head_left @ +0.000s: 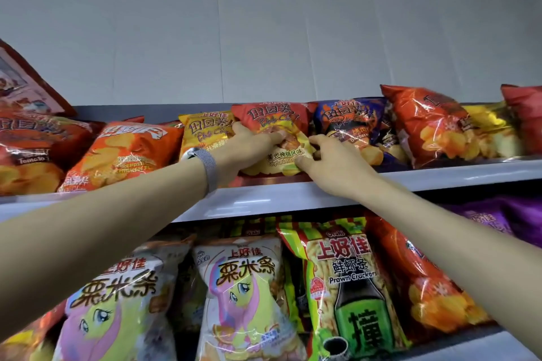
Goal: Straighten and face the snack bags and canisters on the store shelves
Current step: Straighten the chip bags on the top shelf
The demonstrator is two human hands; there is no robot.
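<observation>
A red potato chip bag [274, 123] with yellow chips printed on it leans back on the top shelf [293, 196], between a yellow chip bag [202, 132] and a dark blue chip bag [349, 120]. My left hand [249, 143] lies on the red bag's left side, its fingers wrapped over the front. My right hand [331, 164] holds the bag's lower right corner, thumb on the front and fingers curled at the edge. A grey watch band sits on my left wrist.
More orange and red chip bags [123, 152] fill the top shelf on both sides. On the lower shelf stand corn stick bags [243, 290], a green prawn cracker bag [349, 281], an orange bag and a purple bag [498, 217]. A grey wall rises behind.
</observation>
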